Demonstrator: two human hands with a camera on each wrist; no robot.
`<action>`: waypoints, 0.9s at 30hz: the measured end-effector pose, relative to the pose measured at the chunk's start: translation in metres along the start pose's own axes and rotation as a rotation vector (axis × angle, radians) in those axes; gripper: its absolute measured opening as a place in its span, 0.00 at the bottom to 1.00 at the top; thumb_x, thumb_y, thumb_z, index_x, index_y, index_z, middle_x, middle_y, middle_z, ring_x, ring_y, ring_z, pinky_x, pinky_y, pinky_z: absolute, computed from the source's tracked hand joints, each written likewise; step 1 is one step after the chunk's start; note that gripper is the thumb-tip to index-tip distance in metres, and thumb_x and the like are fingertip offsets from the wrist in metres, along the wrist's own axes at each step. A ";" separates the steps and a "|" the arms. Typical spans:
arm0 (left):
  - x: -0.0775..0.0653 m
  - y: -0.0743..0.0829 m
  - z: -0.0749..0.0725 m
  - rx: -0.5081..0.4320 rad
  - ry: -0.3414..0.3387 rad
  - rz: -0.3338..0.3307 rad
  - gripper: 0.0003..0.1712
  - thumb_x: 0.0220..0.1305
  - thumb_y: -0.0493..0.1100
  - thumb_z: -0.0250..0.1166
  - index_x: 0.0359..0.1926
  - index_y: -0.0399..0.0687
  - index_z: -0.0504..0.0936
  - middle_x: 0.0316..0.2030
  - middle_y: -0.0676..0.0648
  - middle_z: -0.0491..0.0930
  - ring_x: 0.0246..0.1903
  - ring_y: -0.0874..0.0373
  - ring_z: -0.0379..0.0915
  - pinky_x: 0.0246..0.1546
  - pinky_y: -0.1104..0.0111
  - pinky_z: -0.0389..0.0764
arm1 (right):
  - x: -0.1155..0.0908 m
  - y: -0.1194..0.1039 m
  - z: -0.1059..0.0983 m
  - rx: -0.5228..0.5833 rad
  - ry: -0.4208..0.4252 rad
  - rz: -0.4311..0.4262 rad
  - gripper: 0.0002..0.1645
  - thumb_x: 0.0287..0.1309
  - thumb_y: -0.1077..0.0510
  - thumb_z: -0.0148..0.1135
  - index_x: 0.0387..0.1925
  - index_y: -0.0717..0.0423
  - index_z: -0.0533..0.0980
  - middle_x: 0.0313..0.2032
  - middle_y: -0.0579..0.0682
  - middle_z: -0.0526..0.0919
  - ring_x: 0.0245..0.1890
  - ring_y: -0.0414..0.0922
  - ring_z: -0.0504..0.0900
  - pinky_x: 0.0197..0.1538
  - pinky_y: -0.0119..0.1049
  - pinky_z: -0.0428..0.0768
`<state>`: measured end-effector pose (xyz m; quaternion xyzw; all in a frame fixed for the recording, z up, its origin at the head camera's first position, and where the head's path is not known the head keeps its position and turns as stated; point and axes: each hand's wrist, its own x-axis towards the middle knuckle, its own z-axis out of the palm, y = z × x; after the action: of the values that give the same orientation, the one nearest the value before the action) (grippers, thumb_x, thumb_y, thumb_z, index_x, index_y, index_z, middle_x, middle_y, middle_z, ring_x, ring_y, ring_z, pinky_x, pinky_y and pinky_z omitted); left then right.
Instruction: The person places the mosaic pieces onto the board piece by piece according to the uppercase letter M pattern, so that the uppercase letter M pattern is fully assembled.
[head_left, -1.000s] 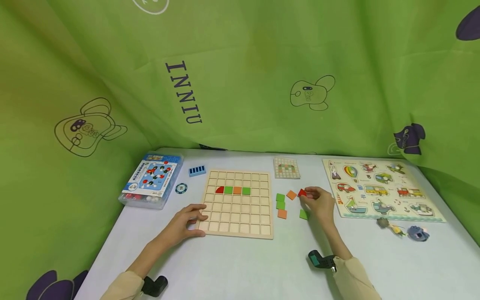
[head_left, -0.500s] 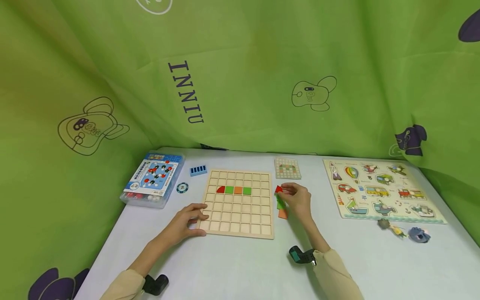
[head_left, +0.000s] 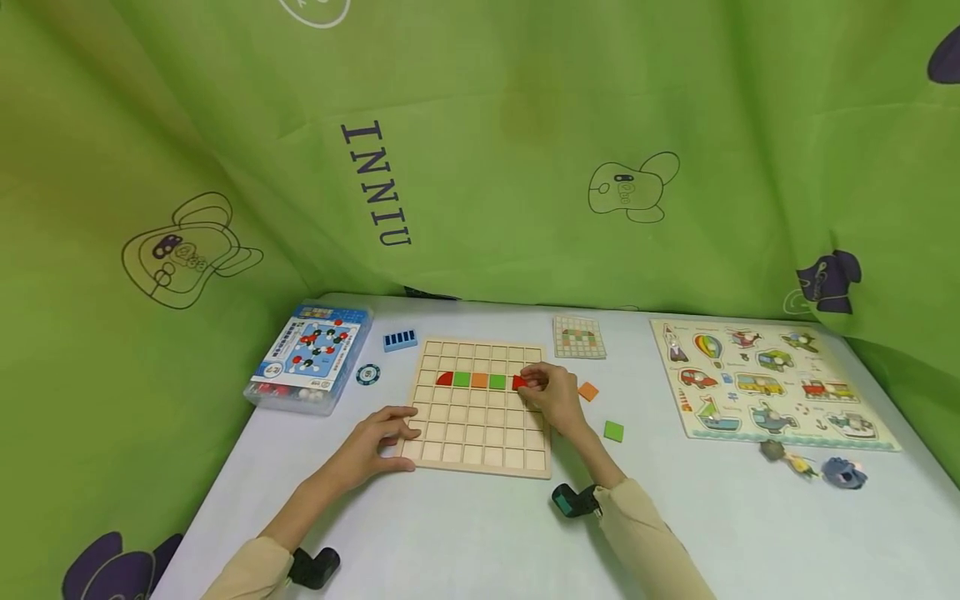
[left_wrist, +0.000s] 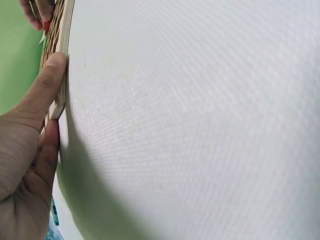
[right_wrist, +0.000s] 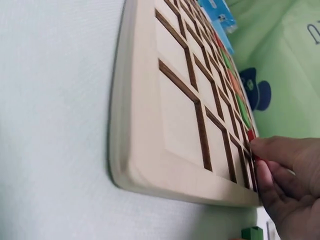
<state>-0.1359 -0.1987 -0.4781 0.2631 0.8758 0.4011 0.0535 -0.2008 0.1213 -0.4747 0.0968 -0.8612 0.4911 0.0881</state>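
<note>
A wooden grid board [head_left: 453, 432] lies on the table, with one row of coloured tiles set in its cells. From the left, the row has a red rounded tile [head_left: 446, 379], a green tile [head_left: 462, 380], an orange tile [head_left: 479, 381] and another green tile [head_left: 497, 382]. My right hand [head_left: 557, 400] pinches a red tile [right_wrist: 251, 135] at the cell right of that row; the fingers partly cover the tile. My left hand [head_left: 369, 443] holds the board's near left corner, thumb [left_wrist: 46, 82] on the front edge, fingers along the left side.
Right of the board lie an orange tile [head_left: 588, 391] and a green tile [head_left: 613, 431]. A pattern card [head_left: 578, 337] lies behind them. A picture puzzle [head_left: 780, 383] and small figures [head_left: 844, 472] are far right. A boxed kit [head_left: 307, 358], chip [head_left: 368, 374] and blue block [head_left: 400, 340] stand left.
My right hand has carried the red tile leftward from the loose tiles, past the board's right edge, to the row's right end. My left hand stays at the corner.
</note>
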 end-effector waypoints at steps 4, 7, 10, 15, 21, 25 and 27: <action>0.001 -0.001 0.000 -0.002 0.000 0.004 0.23 0.47 0.40 0.76 0.45 0.36 0.83 0.60 0.37 0.70 0.60 0.38 0.65 0.52 0.60 0.77 | -0.001 -0.002 0.002 0.008 0.003 -0.003 0.14 0.44 0.75 0.71 0.36 0.70 0.81 0.33 0.60 0.85 0.31 0.50 0.84 0.34 0.32 0.83; 0.001 -0.001 0.000 -0.003 0.001 0.007 0.23 0.47 0.40 0.76 0.46 0.36 0.83 0.60 0.37 0.70 0.60 0.38 0.65 0.52 0.60 0.77 | -0.001 -0.003 0.002 0.025 0.016 0.006 0.15 0.43 0.75 0.71 0.37 0.70 0.80 0.33 0.60 0.85 0.32 0.51 0.84 0.35 0.32 0.83; 0.001 0.000 0.000 -0.005 0.000 0.005 0.23 0.47 0.40 0.76 0.46 0.37 0.83 0.60 0.37 0.70 0.60 0.38 0.65 0.52 0.60 0.77 | -0.002 -0.003 0.002 0.060 0.015 0.021 0.16 0.42 0.76 0.71 0.37 0.70 0.80 0.33 0.61 0.85 0.34 0.53 0.85 0.36 0.32 0.84; 0.001 0.000 0.001 -0.011 0.003 0.002 0.23 0.46 0.40 0.76 0.45 0.37 0.83 0.60 0.37 0.70 0.60 0.38 0.65 0.52 0.60 0.77 | -0.001 -0.002 0.001 0.122 -0.001 0.049 0.17 0.42 0.77 0.71 0.39 0.72 0.79 0.35 0.63 0.84 0.36 0.55 0.85 0.37 0.31 0.83; 0.001 -0.001 0.001 -0.017 0.004 0.004 0.22 0.46 0.40 0.76 0.45 0.37 0.83 0.60 0.37 0.70 0.59 0.38 0.65 0.52 0.59 0.77 | -0.003 0.000 -0.017 0.195 -0.011 0.103 0.17 0.46 0.75 0.69 0.41 0.72 0.79 0.38 0.66 0.84 0.38 0.57 0.84 0.39 0.29 0.83; 0.000 -0.001 0.001 -0.024 0.005 0.005 0.22 0.47 0.40 0.76 0.44 0.38 0.83 0.60 0.37 0.69 0.59 0.37 0.65 0.52 0.59 0.77 | -0.010 0.008 -0.042 0.226 -0.028 0.128 0.18 0.49 0.74 0.68 0.44 0.71 0.78 0.42 0.66 0.82 0.41 0.58 0.83 0.41 0.26 0.81; 0.000 -0.001 0.001 -0.025 0.007 0.005 0.22 0.47 0.40 0.76 0.44 0.38 0.83 0.60 0.37 0.69 0.59 0.37 0.65 0.51 0.59 0.77 | -0.016 0.014 -0.058 0.229 -0.047 0.121 0.18 0.51 0.73 0.67 0.46 0.71 0.77 0.44 0.67 0.82 0.43 0.58 0.82 0.42 0.26 0.80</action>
<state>-0.1363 -0.1988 -0.4798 0.2632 0.8702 0.4132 0.0530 -0.1854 0.1796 -0.4607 0.0656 -0.8056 0.5883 0.0267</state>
